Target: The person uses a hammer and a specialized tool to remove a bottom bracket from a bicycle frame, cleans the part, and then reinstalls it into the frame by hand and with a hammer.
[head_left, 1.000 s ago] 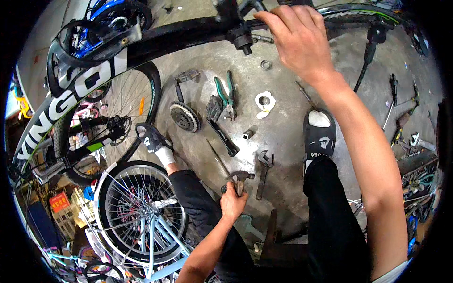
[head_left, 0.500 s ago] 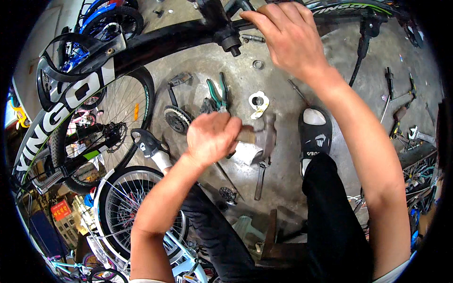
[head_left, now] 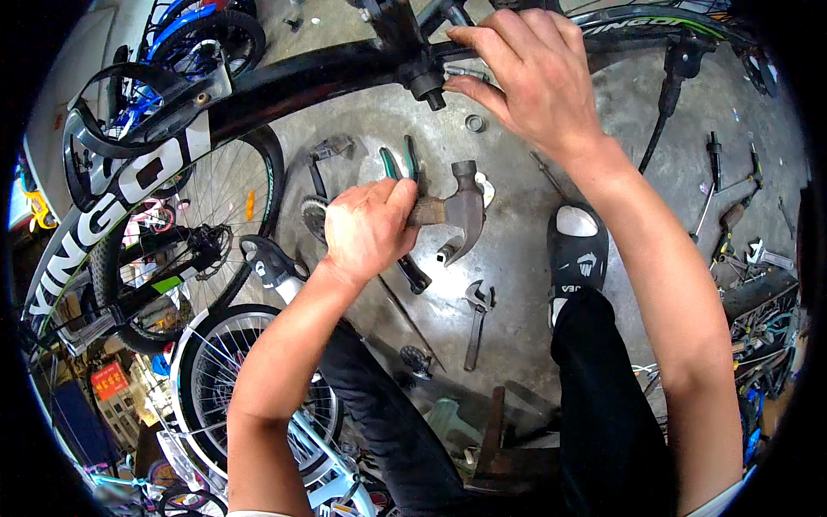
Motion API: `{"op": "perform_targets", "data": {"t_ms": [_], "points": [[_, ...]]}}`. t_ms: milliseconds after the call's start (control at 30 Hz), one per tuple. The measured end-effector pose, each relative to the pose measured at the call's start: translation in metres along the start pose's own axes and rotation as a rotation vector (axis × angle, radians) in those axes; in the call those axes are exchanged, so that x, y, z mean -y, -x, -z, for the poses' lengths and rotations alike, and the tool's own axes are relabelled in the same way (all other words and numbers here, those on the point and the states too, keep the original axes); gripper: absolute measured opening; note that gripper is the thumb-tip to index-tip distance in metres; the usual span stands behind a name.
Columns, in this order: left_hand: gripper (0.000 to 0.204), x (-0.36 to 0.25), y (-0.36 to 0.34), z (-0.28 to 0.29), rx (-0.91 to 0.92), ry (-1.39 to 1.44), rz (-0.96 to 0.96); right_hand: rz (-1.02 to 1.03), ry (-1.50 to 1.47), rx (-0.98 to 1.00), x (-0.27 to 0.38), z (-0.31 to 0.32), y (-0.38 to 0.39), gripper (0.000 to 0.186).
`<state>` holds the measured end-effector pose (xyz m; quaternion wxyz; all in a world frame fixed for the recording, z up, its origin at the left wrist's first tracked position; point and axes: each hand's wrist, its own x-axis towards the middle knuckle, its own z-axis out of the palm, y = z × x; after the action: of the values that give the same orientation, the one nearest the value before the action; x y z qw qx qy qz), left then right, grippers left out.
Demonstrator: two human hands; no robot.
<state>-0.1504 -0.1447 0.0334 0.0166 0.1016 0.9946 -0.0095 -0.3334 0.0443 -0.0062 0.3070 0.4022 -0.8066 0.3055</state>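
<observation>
In my left hand is a claw hammer, its handle wrapped by my fingers and its head over the floor. My right hand is beside the black bicycle frame, right of the bottom bracket shell. Its thumb and index finger are spread apart, with nothing visibly gripped; the other fingertips are partly hidden against the frame. A short spindle end sticks out of the shell. Beyond the gap between thumb and finger, a silver cylindrical part shows on the floor.
On the floor lie green-handled pliers, a metal ring, an adjustable wrench, a thin rod and a crank arm. More tools lie at the right. A white-rimmed bicycle wheel stands at the left.
The hammer, blurred before, is now sharp, and my left hand has moved slightly left with it. My right thumb has come down, away from the index finger.
</observation>
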Motion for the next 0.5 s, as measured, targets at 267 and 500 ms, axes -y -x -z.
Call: {"op": "perform_targets", "data": {"t_ms": [267, 500], "points": [[0.031, 0.005, -0.010, 0.007, 0.046, -0.091, -0.169, 0.006, -0.015, 0.076, 0.003, 0.014, -0.006, 0.043], [0.027, 0.007, -0.011, 0.003, -0.054, -0.060, 0.107, -0.018, -0.034, 0.096, 0.005, 0.017, -0.009, 0.039]]}}
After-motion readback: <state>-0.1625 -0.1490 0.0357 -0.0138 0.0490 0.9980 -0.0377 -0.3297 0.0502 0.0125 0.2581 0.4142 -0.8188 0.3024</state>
